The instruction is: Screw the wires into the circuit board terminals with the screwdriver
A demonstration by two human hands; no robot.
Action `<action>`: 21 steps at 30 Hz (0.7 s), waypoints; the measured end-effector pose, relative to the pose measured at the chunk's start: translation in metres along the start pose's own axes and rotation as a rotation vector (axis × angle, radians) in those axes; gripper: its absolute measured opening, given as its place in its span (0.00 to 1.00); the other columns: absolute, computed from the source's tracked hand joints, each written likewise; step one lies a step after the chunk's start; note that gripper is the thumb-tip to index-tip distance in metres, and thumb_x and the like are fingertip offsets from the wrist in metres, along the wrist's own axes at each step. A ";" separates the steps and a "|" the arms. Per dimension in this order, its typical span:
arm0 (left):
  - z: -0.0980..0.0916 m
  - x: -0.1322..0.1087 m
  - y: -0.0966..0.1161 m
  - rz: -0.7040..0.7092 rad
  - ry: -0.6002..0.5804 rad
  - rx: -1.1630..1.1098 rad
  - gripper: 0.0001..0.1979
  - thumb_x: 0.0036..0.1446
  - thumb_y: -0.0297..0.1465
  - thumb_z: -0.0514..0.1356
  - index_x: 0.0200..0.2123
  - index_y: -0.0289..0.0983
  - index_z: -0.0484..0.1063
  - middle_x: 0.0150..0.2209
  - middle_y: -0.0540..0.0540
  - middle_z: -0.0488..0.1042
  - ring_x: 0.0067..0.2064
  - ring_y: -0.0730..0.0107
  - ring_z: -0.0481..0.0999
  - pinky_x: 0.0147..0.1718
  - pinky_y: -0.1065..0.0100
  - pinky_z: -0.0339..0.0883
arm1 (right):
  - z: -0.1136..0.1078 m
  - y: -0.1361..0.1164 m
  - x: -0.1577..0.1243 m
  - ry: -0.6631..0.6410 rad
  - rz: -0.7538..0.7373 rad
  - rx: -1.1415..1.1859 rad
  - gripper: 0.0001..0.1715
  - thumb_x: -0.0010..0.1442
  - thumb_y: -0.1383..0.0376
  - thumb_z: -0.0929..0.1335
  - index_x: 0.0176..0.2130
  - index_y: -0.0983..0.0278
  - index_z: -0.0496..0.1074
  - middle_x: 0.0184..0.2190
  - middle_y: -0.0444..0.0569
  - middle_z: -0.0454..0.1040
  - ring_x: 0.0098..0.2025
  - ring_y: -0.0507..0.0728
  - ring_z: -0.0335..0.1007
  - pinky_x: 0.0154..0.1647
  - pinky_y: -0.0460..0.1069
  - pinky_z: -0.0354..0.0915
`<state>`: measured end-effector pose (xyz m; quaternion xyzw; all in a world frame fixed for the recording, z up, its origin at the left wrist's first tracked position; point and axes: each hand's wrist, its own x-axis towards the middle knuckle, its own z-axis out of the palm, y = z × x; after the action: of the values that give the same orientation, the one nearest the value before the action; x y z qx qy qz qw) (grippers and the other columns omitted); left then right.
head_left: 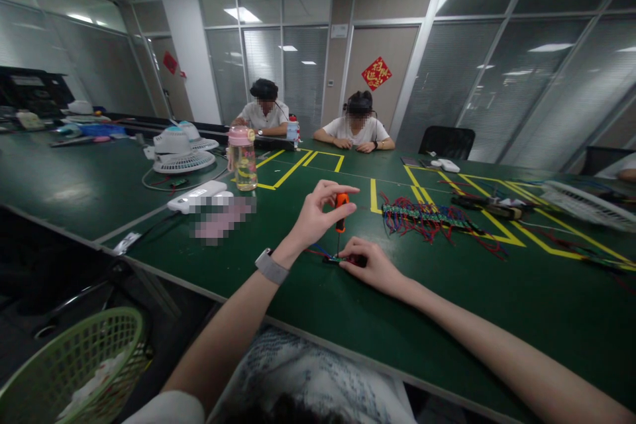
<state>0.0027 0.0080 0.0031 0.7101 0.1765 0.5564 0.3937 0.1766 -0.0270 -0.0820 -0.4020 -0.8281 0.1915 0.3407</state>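
My left hand (314, 217) grips a small screwdriver with an orange handle (340, 209), held upright with its tip down on a small part with red and blue wires (332, 257) on the green table (447, 305). My right hand (373, 266) lies on the table and pins that small part down with closed fingers. A grey watch band is on my left wrist.
A heap of red and blue wired boards (427, 218) lies to the right behind my hands. A pink-lidded bottle (242, 159), white fans (175, 150) and a white device (197, 196) stand at the left. Two people sit across the table. A green basket (69, 364) is at the lower left.
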 end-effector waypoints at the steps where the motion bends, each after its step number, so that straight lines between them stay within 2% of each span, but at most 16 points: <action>1: 0.000 0.000 0.000 0.004 -0.012 -0.019 0.13 0.53 0.35 0.63 0.42 0.38 0.77 0.47 0.43 0.70 0.44 0.67 0.72 0.40 0.68 0.68 | 0.000 0.000 0.000 0.000 0.001 0.000 0.06 0.56 0.67 0.69 0.36 0.65 0.76 0.31 0.47 0.69 0.29 0.51 0.65 0.30 0.47 0.63; 4: 0.000 0.001 -0.001 -0.052 -0.053 -0.175 0.16 0.59 0.36 0.56 0.48 0.38 0.73 0.47 0.41 0.72 0.44 0.65 0.74 0.42 0.64 0.69 | -0.001 -0.001 0.000 -0.002 0.005 0.002 0.06 0.56 0.68 0.68 0.35 0.66 0.76 0.30 0.47 0.69 0.29 0.51 0.65 0.30 0.47 0.63; 7: 0.001 0.001 -0.002 -0.048 -0.009 -0.115 0.17 0.55 0.35 0.61 0.47 0.37 0.74 0.39 0.43 0.74 0.40 0.67 0.75 0.41 0.64 0.70 | -0.001 -0.002 0.000 -0.004 0.010 0.007 0.06 0.56 0.68 0.68 0.36 0.66 0.76 0.30 0.47 0.69 0.29 0.51 0.65 0.30 0.46 0.63; 10: 0.001 0.001 -0.003 0.010 0.027 -0.041 0.14 0.52 0.35 0.63 0.42 0.38 0.77 0.46 0.43 0.71 0.46 0.65 0.72 0.44 0.66 0.68 | 0.000 -0.002 0.000 -0.005 0.016 0.009 0.06 0.56 0.68 0.69 0.36 0.66 0.76 0.31 0.47 0.69 0.29 0.51 0.65 0.30 0.46 0.62; 12: 0.001 0.001 -0.003 -0.026 -0.024 -0.158 0.15 0.57 0.37 0.59 0.46 0.39 0.75 0.50 0.42 0.70 0.48 0.63 0.72 0.46 0.63 0.68 | 0.000 -0.001 0.000 -0.004 0.015 0.007 0.06 0.56 0.69 0.69 0.36 0.67 0.76 0.30 0.47 0.69 0.29 0.51 0.65 0.30 0.46 0.62; 14: 0.002 0.001 -0.003 -0.089 -0.070 -0.263 0.18 0.59 0.37 0.55 0.50 0.38 0.72 0.47 0.41 0.73 0.46 0.62 0.75 0.45 0.60 0.70 | 0.001 0.000 0.000 0.001 0.009 0.005 0.06 0.56 0.69 0.69 0.35 0.66 0.76 0.30 0.47 0.69 0.29 0.51 0.65 0.29 0.46 0.62; 17: 0.001 0.001 -0.002 -0.078 -0.009 -0.136 0.17 0.55 0.37 0.61 0.46 0.37 0.74 0.40 0.43 0.74 0.40 0.66 0.76 0.43 0.63 0.71 | 0.001 0.000 0.000 0.002 0.001 0.009 0.06 0.56 0.69 0.69 0.35 0.66 0.76 0.30 0.47 0.69 0.29 0.51 0.65 0.30 0.46 0.62; 19: 0.000 0.001 -0.003 -0.022 0.042 -0.023 0.14 0.51 0.37 0.64 0.41 0.37 0.77 0.43 0.43 0.73 0.42 0.66 0.74 0.43 0.66 0.70 | 0.001 0.000 0.000 0.001 0.000 0.014 0.06 0.56 0.69 0.69 0.36 0.66 0.76 0.31 0.47 0.69 0.29 0.51 0.65 0.30 0.46 0.62; 21: -0.001 0.001 -0.003 -0.013 0.015 -0.068 0.15 0.55 0.39 0.61 0.43 0.38 0.77 0.48 0.42 0.71 0.46 0.64 0.74 0.43 0.65 0.69 | 0.000 0.000 0.000 0.002 -0.002 0.014 0.06 0.56 0.68 0.69 0.36 0.66 0.76 0.31 0.47 0.69 0.29 0.51 0.65 0.30 0.46 0.62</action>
<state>0.0029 0.0113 0.0018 0.6909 0.1652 0.5648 0.4199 0.1763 -0.0271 -0.0822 -0.3992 -0.8267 0.1964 0.3444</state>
